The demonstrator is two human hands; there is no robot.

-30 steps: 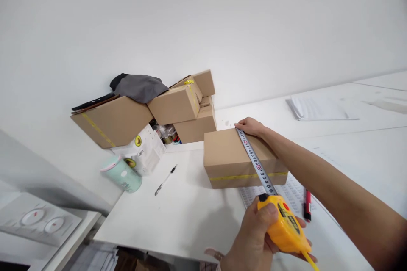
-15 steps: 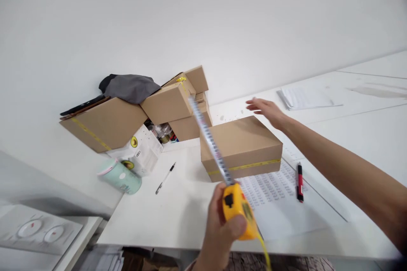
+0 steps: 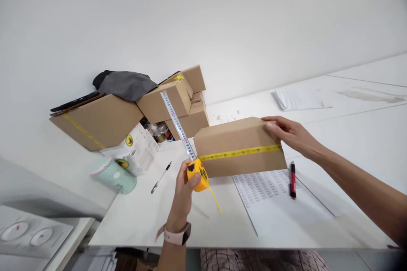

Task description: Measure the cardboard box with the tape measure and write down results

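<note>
My left hand (image 3: pixel 183 192) grips a yellow tape measure (image 3: pixel 197 175) at the near left corner of a brown cardboard box (image 3: pixel 237 146). Its tape blade (image 3: pixel 177 125) sticks out up and to the left, free in the air. The box has a yellow tape band along its front and is tilted toward me. My right hand (image 3: pixel 288 132) clasps the box's right end, thumb on top. The box rests on a white table (image 3: pixel 152 216), partly over a printed sheet (image 3: pixel 270 190).
A red and black pen (image 3: pixel 292 179) lies right of the box and a black pen (image 3: pixel 161 177) left of it. At the back left stand stacked cardboard boxes (image 3: pixel 98 120), a grey cloth (image 3: pixel 124 84), a white carton (image 3: pixel 135 150) and a mint green cup (image 3: pixel 114 175). Papers (image 3: pixel 297 99) lie far right.
My right hand let go of the tape's end and took hold of the box's right end, tipping the box toward me. My left hand moved the tape measure left to the box's corner.
</note>
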